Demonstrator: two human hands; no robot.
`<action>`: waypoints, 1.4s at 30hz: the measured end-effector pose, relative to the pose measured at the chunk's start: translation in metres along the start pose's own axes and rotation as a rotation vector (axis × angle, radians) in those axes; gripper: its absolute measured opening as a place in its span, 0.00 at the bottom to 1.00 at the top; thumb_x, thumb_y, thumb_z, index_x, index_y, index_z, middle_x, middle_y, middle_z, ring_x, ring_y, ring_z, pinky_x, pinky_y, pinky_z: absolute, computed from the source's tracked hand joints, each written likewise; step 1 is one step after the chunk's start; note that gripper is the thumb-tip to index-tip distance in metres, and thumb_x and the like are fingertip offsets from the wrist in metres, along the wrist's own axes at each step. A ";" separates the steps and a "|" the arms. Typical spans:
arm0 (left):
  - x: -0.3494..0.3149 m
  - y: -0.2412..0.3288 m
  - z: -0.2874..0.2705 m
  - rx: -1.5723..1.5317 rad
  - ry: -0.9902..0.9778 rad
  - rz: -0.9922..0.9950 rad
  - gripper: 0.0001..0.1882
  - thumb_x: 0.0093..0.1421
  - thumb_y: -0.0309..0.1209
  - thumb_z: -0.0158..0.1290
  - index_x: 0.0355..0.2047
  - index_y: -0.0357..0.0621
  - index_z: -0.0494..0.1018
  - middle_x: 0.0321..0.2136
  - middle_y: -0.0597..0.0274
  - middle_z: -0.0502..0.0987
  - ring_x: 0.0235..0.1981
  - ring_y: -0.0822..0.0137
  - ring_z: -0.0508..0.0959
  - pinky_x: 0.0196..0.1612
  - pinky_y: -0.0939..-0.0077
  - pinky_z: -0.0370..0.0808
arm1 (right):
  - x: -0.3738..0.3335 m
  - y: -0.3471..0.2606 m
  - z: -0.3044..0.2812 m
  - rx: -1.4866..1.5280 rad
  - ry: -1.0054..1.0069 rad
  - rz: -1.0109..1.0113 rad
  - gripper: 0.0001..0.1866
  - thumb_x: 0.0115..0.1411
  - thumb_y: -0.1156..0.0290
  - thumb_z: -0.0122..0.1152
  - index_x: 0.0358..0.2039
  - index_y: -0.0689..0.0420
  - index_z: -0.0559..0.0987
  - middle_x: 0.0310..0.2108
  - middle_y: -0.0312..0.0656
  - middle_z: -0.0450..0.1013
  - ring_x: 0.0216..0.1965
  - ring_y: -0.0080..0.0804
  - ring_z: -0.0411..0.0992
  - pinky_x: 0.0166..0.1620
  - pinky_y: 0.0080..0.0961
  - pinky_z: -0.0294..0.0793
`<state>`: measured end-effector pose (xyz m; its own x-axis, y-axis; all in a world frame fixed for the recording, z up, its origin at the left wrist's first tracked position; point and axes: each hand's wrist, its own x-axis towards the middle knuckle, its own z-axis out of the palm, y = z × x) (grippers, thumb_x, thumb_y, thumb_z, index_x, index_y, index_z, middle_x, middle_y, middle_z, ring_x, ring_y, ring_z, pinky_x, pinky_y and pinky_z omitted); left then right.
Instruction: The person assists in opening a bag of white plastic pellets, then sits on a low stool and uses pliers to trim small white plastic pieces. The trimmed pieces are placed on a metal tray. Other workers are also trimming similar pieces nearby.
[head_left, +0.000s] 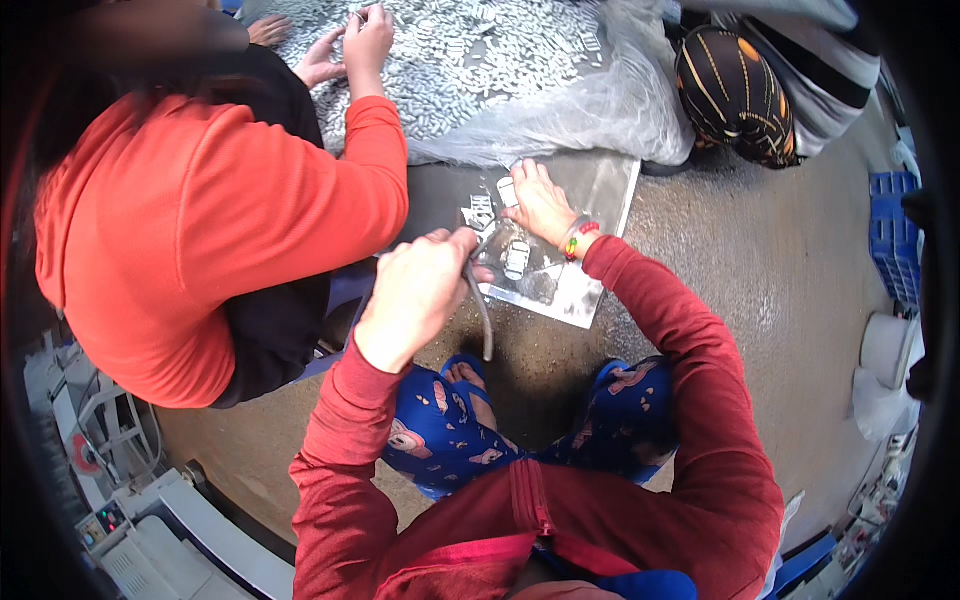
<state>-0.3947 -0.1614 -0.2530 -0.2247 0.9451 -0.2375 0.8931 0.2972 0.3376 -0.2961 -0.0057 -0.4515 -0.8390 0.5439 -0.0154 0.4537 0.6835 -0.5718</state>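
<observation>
In the head view, the left hand [412, 290] is closed around a dark tool [480, 305], one of its handles trailing toward six o'clock. At its two o'clock, the right hand [543, 208] has its fingers bent over a pale flat piece [507, 192], seemingly touching it. Another pale piece [516, 260] lies on the grey sheet [570, 305], between seven and six o'clock from the right hand.

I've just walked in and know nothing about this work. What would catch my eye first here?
Probably the spread of small silvery pieces at the top, beside crumpled sheer material. Then the neighbour's bright orange-red top on the left. Near the centre, the wearer's left hand holds a dark, slender tool, while the right hand reaches among pale slotted pieces.
</observation>
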 end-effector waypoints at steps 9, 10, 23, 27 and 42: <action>0.010 0.013 0.013 -0.232 0.027 0.091 0.15 0.55 0.39 0.53 0.30 0.40 0.65 0.24 0.50 0.73 0.27 0.46 0.74 0.28 0.58 0.68 | -0.067 0.003 -0.107 1.326 -0.152 0.339 0.27 0.51 0.83 0.49 0.53 0.58 0.59 0.32 0.41 0.68 0.37 0.26 0.70 0.33 0.18 0.70; 0.014 0.018 0.015 -0.291 0.051 0.161 0.15 0.57 0.38 0.51 0.34 0.39 0.63 0.23 0.48 0.72 0.27 0.45 0.73 0.28 0.58 0.67 | -0.087 0.007 -0.126 1.558 -0.127 0.380 0.29 0.50 0.83 0.47 0.55 0.57 0.58 0.35 0.44 0.68 0.38 0.32 0.70 0.35 0.25 0.71; 0.024 0.083 0.045 -0.482 -0.072 0.462 0.13 0.59 0.36 0.48 0.39 0.41 0.66 0.27 0.47 0.73 0.26 0.46 0.75 0.26 0.58 0.70 | -0.181 0.034 -0.216 1.946 0.003 0.316 0.34 0.58 0.71 0.53 0.62 0.57 0.50 0.43 0.45 0.67 0.45 0.37 0.67 0.49 0.38 0.66; 0.027 0.099 0.055 -0.465 0.026 0.437 0.12 0.58 0.31 0.50 0.41 0.41 0.68 0.30 0.50 0.74 0.27 0.50 0.76 0.28 0.62 0.73 | -0.164 0.021 -0.189 1.903 0.079 0.281 0.38 0.55 0.72 0.57 0.62 0.57 0.48 0.51 0.46 0.63 0.55 0.41 0.61 0.58 0.44 0.58; 0.024 0.116 0.049 -0.273 0.184 0.443 0.09 0.59 0.34 0.48 0.34 0.43 0.63 0.24 0.53 0.68 0.18 0.51 0.74 0.16 0.58 0.69 | -0.140 -0.002 -0.161 1.767 0.328 -0.227 0.33 0.51 0.80 0.58 0.56 0.41 0.63 0.61 0.43 0.54 0.64 0.51 0.43 0.64 0.46 0.45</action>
<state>-0.2772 -0.1106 -0.2643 0.0635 0.9887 0.1360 0.7900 -0.1331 0.5984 -0.1316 -0.0052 -0.3160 -0.6465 0.7367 0.1983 -0.6512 -0.3975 -0.6464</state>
